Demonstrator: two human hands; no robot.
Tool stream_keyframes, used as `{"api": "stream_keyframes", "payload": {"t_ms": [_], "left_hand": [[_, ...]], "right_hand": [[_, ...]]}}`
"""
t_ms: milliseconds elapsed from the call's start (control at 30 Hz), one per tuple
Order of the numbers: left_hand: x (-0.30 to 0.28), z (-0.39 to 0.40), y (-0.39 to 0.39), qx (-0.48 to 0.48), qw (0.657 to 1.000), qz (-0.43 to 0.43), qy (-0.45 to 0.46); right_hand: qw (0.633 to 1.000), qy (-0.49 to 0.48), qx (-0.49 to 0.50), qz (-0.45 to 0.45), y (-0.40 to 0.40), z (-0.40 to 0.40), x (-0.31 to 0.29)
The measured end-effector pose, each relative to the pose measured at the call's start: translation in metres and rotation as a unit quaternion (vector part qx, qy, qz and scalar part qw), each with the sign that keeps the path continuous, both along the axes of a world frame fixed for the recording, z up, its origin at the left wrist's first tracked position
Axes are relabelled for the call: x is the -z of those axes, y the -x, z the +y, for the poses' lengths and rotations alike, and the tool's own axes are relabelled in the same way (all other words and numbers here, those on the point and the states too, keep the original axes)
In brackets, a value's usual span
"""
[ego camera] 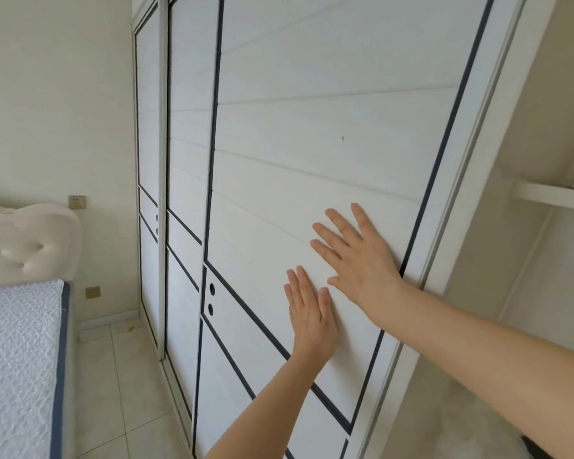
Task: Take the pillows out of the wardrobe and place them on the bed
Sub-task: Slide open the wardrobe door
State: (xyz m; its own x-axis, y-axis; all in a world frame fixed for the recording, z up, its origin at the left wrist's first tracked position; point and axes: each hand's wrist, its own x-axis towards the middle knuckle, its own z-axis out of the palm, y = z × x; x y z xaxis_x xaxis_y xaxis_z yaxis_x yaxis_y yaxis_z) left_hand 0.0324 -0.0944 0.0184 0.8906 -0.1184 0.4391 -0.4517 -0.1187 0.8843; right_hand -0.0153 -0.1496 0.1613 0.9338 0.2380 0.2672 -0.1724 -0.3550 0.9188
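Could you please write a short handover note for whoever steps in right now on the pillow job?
Left hand: open, palm flat on the nearest wardrobe door, holding nothing.
Right hand: open, fingers spread, flat on the same door, just above the left hand and nearer the door's right edge.
Wardrobe: the doors in view look closed; no pillows visible.
Bed: at far left, bare mattress, no pillow on the part in view.
Done: nothing yet.
Left: slide the door open, take the pillows out, put them on the bed.
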Motion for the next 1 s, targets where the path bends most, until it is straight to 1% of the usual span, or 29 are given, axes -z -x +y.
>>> {"api": "stream_keyframes", "payload": {"t_ms": [233, 467, 733, 867, 1000], "left_hand": [[0.000, -0.005, -0.012, -0.032, 0.999, 0.011, 0.021], [0.005, 0.004, -0.048, -0.050, 0.998, 0.007, 0.029], [0.003, 0.032, -0.118, -0.052, 0.999, -0.006, 0.011], [0.004, 0.047, -0.160, -0.054, 0.999, 0.000, 0.009], [0.003, 0.063, -0.199, -0.047, 0.998, 0.009, 0.028]], "right_hand": [[1.000, 0.002, 0.008, -0.007, -0.014, 0.007, 0.000], [0.999, -0.002, 0.039, -0.011, -0.046, 0.027, 0.001], [1.000, -0.006, 0.015, -0.018, -0.115, 0.053, 0.001], [1.000, 0.001, -0.009, -0.011, -0.156, 0.064, 0.002], [0.999, 0.016, -0.030, -0.015, -0.199, 0.075, 0.004]]}}
